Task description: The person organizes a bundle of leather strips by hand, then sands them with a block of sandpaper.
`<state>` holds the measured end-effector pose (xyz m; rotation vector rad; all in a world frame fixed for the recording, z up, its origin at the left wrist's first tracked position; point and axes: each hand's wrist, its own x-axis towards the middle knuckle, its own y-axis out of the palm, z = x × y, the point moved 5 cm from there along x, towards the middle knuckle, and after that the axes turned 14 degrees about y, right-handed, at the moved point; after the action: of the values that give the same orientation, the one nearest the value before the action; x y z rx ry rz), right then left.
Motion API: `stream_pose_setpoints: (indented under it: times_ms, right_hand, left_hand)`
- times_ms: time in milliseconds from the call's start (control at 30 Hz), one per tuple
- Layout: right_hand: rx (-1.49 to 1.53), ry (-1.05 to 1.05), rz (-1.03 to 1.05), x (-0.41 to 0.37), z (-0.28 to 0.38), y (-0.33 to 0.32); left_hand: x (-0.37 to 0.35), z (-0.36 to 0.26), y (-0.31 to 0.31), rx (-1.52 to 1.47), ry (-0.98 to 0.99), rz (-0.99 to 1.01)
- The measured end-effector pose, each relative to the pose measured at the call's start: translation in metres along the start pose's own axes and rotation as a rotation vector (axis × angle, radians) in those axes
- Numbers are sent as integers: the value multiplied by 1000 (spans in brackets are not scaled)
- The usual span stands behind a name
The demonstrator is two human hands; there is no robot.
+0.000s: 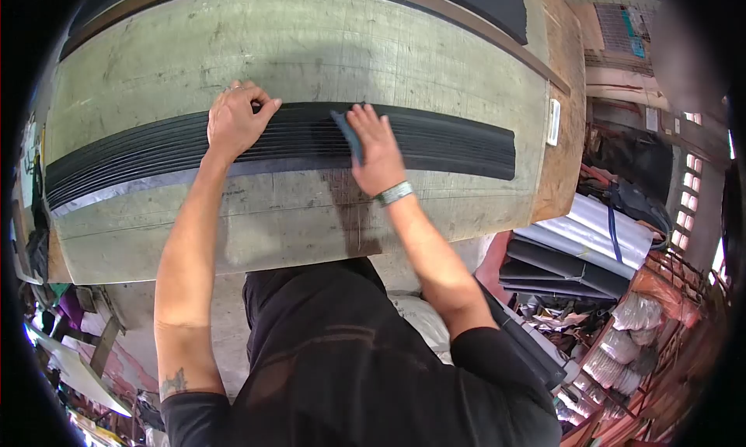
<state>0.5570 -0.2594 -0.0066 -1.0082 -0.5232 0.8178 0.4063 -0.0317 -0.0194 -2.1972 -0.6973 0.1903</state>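
Note:
Long black strips [451,142] lie side by side across the pale work table, fanning apart toward the left end. My left hand [235,120] rests over their far edge, fingers curled and thumb pointing right; what its fingers close on is hidden. Against the strips, right of the middle, is my right hand [376,153], its fingers fairly straight and slightly blurred. A thin blue-grey piece [348,136] shows along its palm side, between fingertips and thumb, held over the strips. A shiny grey band [140,190] runs along the near edge at left.
A long brown bar [536,64] spans the back of the table [256,237], with black sheet [482,4] behind it. At the right edge lies a small white object [553,122]. Silver rolls [598,229] and dark folded sheets [552,268] are stacked beyond the near right corner.

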Motion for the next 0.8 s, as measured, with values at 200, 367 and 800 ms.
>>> stream_pose_setpoints:
  times_ms: [200, 367, 800]
  right_hand:
    - [-342, 594, -286, -10, -250, -85]
    - [-118, -19, -119, 26, -13, 7]
    - [-109, 9, 30, 32, -19, 20]
  left_hand:
    - [-1, 11, 6, 46, -6, 7]
    - [0, 4, 3, 66, 27, 30]
    - [-2, -3, -1, 122, 27, -35]
